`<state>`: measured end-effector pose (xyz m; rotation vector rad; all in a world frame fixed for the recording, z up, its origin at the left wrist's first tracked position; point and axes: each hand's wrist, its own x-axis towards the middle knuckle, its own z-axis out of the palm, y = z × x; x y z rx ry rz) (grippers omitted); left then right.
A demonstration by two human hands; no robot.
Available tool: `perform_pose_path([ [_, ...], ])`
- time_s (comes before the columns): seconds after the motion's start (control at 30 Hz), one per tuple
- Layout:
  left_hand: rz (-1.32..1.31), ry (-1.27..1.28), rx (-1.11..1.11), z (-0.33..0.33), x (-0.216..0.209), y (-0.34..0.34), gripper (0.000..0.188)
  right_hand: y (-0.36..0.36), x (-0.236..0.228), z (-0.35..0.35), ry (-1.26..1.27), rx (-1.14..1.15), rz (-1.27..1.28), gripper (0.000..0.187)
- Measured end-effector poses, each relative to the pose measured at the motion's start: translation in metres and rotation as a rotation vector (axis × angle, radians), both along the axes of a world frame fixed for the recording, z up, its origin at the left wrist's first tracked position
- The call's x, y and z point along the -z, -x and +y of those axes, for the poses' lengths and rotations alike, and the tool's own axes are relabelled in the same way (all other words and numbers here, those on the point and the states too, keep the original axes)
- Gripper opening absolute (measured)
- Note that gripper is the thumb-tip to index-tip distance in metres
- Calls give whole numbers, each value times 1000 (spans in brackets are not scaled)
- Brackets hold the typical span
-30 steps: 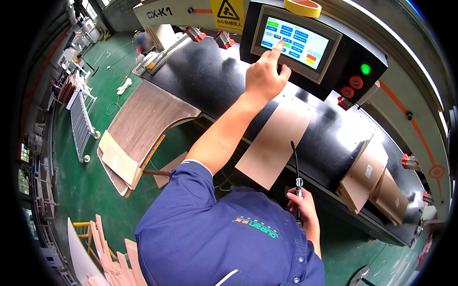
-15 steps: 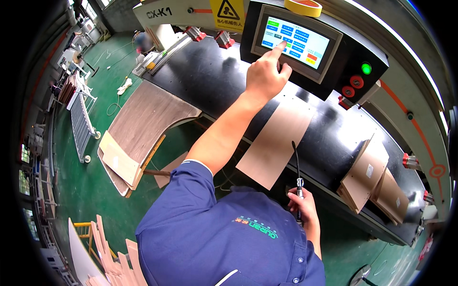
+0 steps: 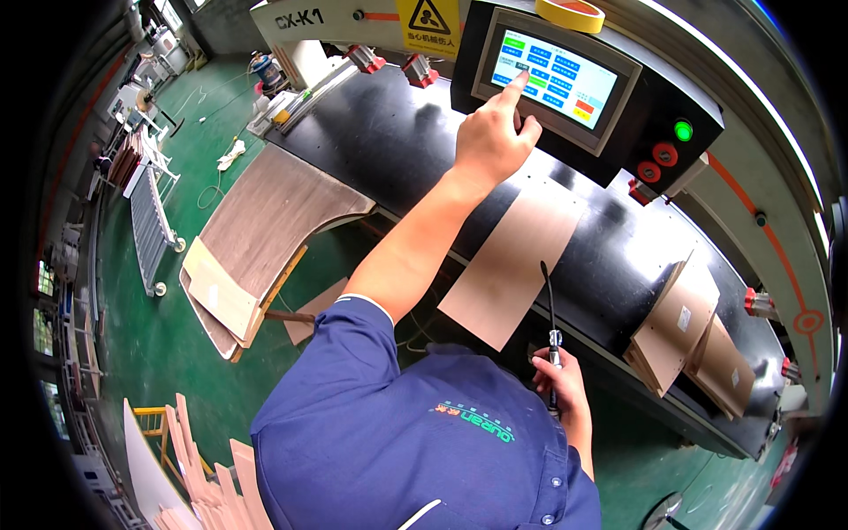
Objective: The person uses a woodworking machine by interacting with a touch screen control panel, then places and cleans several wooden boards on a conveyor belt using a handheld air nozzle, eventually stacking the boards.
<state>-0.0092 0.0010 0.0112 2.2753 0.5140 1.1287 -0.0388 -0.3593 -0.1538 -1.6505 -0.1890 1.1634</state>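
My left hand [image 3: 496, 140] reaches up to the touch screen [image 3: 555, 75] on the black control box. Its index finger is stretched out with the tip on or just over the blue and green buttons. The thumb stands apart and the other fingers are curled, with nothing held. Low in front of my body, my right hand [image 3: 565, 382] is closed round an air blow gun [image 3: 555, 343]. The gun's thin black nozzle points up toward a light brown wooden panel [image 3: 517, 265], which lies on the black machine table [image 3: 397, 141] and sticks out over its near edge.
Stacked wooden panels [image 3: 676, 327] lie on the table at right. A yellow tape roll [image 3: 570, 14] rests atop the control box, beside a lit green button [image 3: 683, 131] and red buttons [image 3: 656, 163]. At left stands a curved wooden side table [image 3: 274, 212]; wood strips [image 3: 208, 486] stand lower left.
My left index fingertip has shifted slightly up and left across the screen's buttons. The view has tilted a little. My right hand keeps its hold on the air blow gun.
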Motion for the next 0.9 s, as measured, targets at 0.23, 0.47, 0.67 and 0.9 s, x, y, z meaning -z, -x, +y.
perform_pose_path([
  [0.23, -22, 3, -10, -5, -1, 3, 65, 2, 1, 0, -8, -2, 5, 28],
  [0.47, 61, 3, 7, 1, 1, 1, 62, 4, 0, -2, -12, 15, 9, 28],
  [0.67, -29, 40, 5, -5, -5, 8, 67, 6, 1, -3, -7, 4, 8, 28],
  [0.9, -55, 53, 44, -10, 3, 12, 61, 8, 0, -4, -6, 19, 14, 27],
])
